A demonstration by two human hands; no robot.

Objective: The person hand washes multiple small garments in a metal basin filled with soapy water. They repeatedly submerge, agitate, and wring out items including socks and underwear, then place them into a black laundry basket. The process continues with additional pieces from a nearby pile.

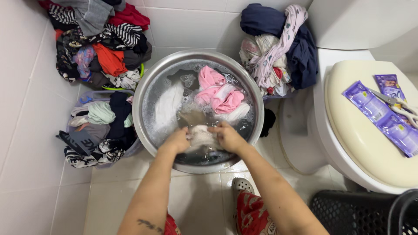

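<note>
A pale cloth (201, 138) lay bunched at the near rim of a metal basin (143, 87) of soapy water, clutched from both sides in the closed grip of the left hand (177, 140) and right hand (227, 136); its edges were lost under suds. A pink garment (217, 91) floated beyond. Laundry heaps (100, 43) crowded the tiled floor (196, 204), partly cut off.

A strip of purple sachets (383, 117) lies flat on the cream toilet lid (357, 143), well to the right of both hands and level with them. A second, shorter purple sachet (389, 85) lies just beyond it, farther from the hands. White-handled scissors (400, 105) rest across both.
</note>
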